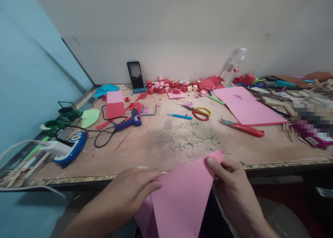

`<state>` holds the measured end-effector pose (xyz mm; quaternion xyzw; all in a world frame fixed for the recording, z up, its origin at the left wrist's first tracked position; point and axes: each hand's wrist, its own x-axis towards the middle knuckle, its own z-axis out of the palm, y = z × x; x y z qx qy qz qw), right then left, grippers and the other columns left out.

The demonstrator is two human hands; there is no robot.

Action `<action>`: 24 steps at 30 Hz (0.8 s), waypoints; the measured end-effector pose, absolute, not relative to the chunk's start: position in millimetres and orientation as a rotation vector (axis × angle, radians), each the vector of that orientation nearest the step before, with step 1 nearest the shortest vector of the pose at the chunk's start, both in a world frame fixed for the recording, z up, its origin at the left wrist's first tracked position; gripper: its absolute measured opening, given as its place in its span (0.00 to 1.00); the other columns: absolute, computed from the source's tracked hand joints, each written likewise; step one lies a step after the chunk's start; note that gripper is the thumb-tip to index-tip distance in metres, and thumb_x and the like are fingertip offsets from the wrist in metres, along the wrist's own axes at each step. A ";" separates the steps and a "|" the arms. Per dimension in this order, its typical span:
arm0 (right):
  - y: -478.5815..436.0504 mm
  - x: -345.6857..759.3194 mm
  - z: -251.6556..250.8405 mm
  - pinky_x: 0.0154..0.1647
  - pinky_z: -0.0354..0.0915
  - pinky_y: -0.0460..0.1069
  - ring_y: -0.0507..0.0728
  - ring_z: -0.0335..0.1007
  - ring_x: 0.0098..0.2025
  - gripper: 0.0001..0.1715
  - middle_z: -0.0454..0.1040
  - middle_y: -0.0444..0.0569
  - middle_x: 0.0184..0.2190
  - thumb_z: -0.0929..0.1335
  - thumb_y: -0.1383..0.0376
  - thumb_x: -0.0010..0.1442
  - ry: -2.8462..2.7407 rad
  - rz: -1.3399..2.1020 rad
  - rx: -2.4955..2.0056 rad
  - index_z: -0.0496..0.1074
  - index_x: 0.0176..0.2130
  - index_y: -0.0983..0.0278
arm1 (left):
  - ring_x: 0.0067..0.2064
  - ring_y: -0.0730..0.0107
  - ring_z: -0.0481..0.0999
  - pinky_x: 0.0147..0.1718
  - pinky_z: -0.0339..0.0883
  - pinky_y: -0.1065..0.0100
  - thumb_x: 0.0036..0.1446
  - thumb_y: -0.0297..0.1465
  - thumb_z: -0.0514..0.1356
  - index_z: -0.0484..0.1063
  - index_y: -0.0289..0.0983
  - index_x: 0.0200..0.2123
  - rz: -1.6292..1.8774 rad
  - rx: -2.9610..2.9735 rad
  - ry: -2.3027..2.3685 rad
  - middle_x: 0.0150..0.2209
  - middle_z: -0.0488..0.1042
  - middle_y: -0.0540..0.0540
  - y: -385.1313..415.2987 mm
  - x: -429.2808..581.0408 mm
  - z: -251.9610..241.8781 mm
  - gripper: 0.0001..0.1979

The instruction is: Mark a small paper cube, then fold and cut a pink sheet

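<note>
A sheet of pink paper (182, 196) is held between my two hands at the table's front edge, with its lower part hanging over my lap. My left hand (137, 187) grips its upper left side, thumb and fingers closed on it. At the upper right corner my right hand (229, 179) pinches the sheet, thumb on top, and the corner curls up there. Another pink layer shows below my left hand; whether it is a fold or a second sheet I cannot tell. Beyond the paper, green scraps (189, 137) are scattered over the table.
On the wooden table (145, 155) lie a blue glue gun (127, 122), a blue pen (179, 116), scissors (197, 112), a red-handled cutter (244, 128) and pink sheets (249, 106). Small paper cubes (169, 86), a phone (135, 75) and a bottle (234, 66) stand behind. A power strip (73, 149) is left.
</note>
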<state>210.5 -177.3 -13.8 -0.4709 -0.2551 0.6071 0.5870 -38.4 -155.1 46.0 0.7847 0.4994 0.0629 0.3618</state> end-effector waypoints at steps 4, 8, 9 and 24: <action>-174.8 210.1 -10.0 0.28 0.64 0.47 0.54 0.66 0.26 0.22 0.73 0.47 0.23 0.83 0.52 0.51 -0.516 1.403 -1.092 0.77 0.26 0.65 | 0.38 0.63 0.77 0.37 0.60 0.67 0.70 0.45 0.53 0.75 0.41 0.33 0.131 1.964 1.281 0.35 0.81 0.49 -150.5 -43.2 49.9 0.19; -171.8 216.2 -6.8 0.24 0.61 0.44 0.50 0.57 0.22 0.27 0.64 0.41 0.19 0.84 0.53 0.51 -0.489 1.396 -1.016 0.71 0.22 0.63 | 0.36 0.65 0.75 0.35 0.59 0.69 0.68 0.47 0.56 0.73 0.40 0.31 0.092 1.858 1.264 0.32 0.77 0.52 -145.7 -53.2 48.2 0.19; -172.2 216.8 -7.1 0.24 0.61 0.44 0.49 0.56 0.21 0.29 0.63 0.40 0.19 0.83 0.53 0.52 -0.504 1.419 -0.989 0.69 0.20 0.63 | 0.36 0.66 0.74 0.35 0.59 0.69 0.68 0.47 0.56 0.73 0.39 0.31 0.107 1.839 1.273 0.31 0.75 0.52 -145.4 -54.8 46.7 0.20; -190.7 238.7 -36.4 0.42 0.77 0.64 0.76 0.82 0.41 0.46 0.85 0.60 0.38 0.74 0.26 0.46 -0.512 1.795 -1.079 0.86 0.42 0.60 | 0.34 0.66 0.78 0.33 0.70 0.70 0.57 0.48 0.69 0.77 0.38 0.34 0.680 1.206 1.217 0.32 0.79 0.50 -152.6 -72.2 31.0 0.18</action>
